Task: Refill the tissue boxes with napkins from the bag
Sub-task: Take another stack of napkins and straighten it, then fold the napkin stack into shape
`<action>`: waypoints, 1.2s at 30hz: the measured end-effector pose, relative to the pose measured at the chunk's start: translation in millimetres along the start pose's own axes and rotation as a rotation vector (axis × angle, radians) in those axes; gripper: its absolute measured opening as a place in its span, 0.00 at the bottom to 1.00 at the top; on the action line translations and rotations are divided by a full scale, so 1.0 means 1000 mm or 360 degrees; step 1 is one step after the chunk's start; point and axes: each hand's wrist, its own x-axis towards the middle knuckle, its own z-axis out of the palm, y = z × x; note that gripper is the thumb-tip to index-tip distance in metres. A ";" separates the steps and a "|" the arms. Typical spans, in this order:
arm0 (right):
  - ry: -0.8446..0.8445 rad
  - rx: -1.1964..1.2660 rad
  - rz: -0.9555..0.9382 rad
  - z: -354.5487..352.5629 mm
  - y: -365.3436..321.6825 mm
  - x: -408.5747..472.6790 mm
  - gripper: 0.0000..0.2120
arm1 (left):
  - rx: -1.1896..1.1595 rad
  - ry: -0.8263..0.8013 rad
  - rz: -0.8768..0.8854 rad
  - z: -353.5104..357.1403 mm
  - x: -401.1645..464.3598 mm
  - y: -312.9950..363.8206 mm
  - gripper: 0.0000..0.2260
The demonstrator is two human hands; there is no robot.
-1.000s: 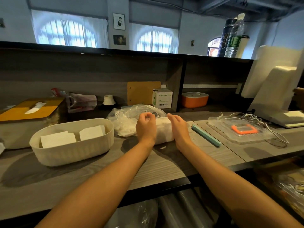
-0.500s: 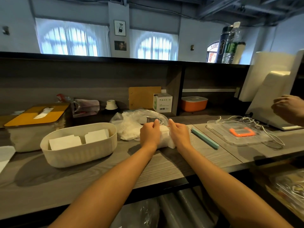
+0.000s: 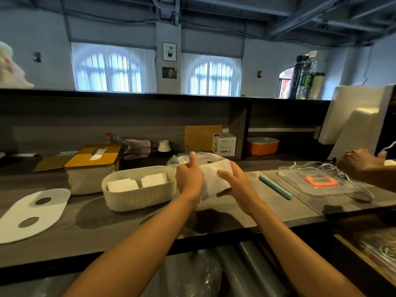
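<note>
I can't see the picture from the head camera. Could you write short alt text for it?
Two bare hands, left hand and right hand, hold a stack of white napkins above a grey counter. To the left sits an open white tissue box with two napkin piles inside, and its flat lid lies further left. A clear plastic bag lies behind the hands.

Bare forearms, no sleeves, ringless hands [image 3: 211, 182]

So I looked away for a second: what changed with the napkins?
Both hands, left and right, lifted the napkin stack up off the counter, away from the plastic bag. The open tissue box and its two stacks stayed put.
</note>
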 end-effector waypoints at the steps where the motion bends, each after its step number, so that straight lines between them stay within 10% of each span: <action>1: -0.0036 0.0066 0.0052 0.007 -0.007 -0.002 0.15 | -0.0012 -0.0002 -0.0058 -0.010 -0.001 0.004 0.26; 9: 0.0115 0.0439 0.0209 0.075 -0.049 -0.003 0.06 | 0.0203 -0.0441 0.0413 -0.108 -0.008 0.031 0.14; 15: 0.0103 0.0696 0.0702 0.137 -0.069 0.004 0.11 | 0.0354 -0.0655 -0.0031 -0.155 0.000 0.048 0.10; 24: 0.0041 0.0113 0.0798 0.209 -0.087 0.020 0.13 | 0.0148 -0.0057 -0.0101 -0.178 0.018 0.049 0.16; 32: -0.0109 -0.0300 0.0535 0.219 -0.082 0.045 0.19 | 0.0657 0.0093 0.0230 -0.216 0.039 0.051 0.19; 36: -0.0236 -0.0625 0.0807 0.226 -0.068 0.057 0.12 | 0.0411 -0.0004 -0.0066 -0.226 0.045 0.039 0.23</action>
